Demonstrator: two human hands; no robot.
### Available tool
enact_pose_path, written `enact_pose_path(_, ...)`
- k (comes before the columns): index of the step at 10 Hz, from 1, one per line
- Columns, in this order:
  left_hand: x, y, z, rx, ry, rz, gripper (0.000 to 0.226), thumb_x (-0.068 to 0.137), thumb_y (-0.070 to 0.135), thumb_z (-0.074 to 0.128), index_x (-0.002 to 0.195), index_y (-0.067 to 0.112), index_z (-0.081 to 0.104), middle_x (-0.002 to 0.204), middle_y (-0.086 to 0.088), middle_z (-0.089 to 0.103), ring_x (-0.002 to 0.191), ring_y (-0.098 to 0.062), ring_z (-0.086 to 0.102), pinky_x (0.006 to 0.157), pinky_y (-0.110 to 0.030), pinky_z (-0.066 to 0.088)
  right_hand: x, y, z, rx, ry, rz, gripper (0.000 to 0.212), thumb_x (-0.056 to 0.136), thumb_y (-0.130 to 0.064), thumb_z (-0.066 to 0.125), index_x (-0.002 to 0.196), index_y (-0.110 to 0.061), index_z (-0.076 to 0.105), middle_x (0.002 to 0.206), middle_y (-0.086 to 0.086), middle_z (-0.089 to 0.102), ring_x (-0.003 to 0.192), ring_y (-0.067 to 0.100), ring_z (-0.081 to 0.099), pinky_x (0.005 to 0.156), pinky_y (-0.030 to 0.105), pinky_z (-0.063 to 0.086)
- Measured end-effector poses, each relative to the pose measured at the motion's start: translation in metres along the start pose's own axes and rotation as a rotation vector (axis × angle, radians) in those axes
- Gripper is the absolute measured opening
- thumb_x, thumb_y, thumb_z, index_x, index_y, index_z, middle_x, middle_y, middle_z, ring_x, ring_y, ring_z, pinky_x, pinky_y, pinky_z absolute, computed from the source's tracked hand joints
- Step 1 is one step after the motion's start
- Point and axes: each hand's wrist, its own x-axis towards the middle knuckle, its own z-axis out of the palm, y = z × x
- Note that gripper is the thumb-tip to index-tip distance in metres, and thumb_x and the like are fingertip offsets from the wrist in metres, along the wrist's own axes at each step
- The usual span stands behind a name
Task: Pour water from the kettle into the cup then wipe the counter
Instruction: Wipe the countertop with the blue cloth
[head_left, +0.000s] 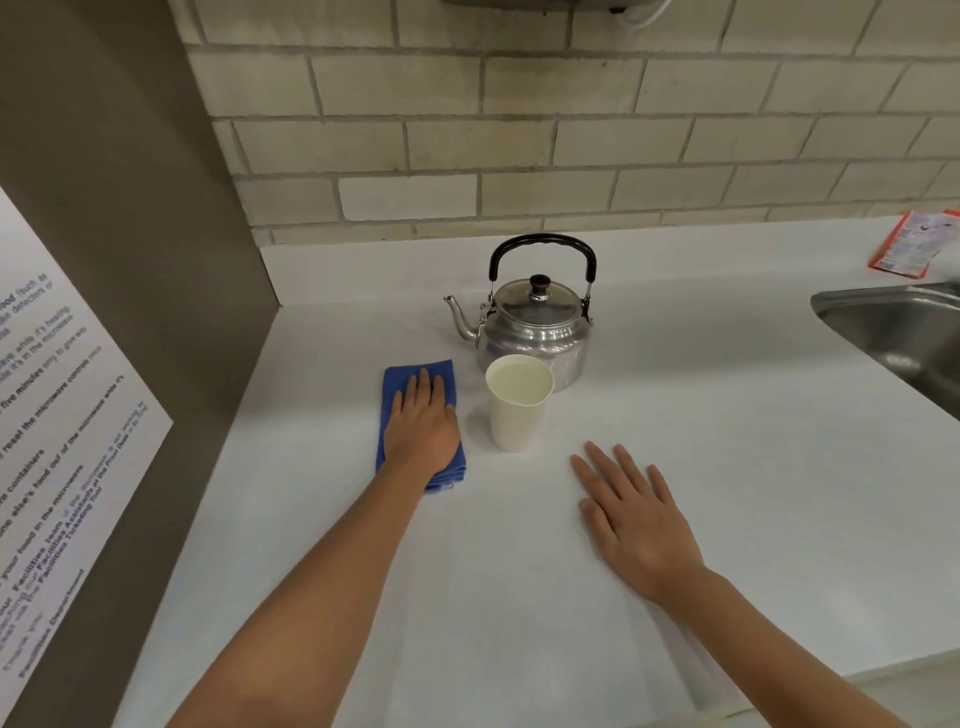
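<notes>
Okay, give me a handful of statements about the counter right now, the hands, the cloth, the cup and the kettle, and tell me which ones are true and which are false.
1. The left hand lies flat on the blue cloth. True.
2. The right hand is gripping the kettle by its handle. False: it rests open on the bare counter, apart from the kettle.
3. The cup stands upright in front of the kettle. True.
4. The kettle's lid is off. False: the lid sits on, with its black knob on top.
5. The kettle's spout points toward the sink. False: it points left, away from the sink.
</notes>
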Motion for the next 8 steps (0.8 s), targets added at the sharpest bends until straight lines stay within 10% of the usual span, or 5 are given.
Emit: enact_pose_path(8, -0.034, 0.014, -0.027, -0.192, -0.019, -0.103, 0.05, 0.1, 0.024, 0.018, 0.145, 0.003, 0.012, 0.156, -0.015, 0.01, 0.144, -0.028, 0.006, 0.118, -0.045, 0.008, 0.005, -0.008, -0.024, 0.11, -0.103, 0.048, 0.049, 0.101, -0.036, 0.02, 0.149, -0.034, 0.01, 0.16, -0.012, 0.006, 0.147, 0.014, 0.001, 0.119, 0.04, 0.002)
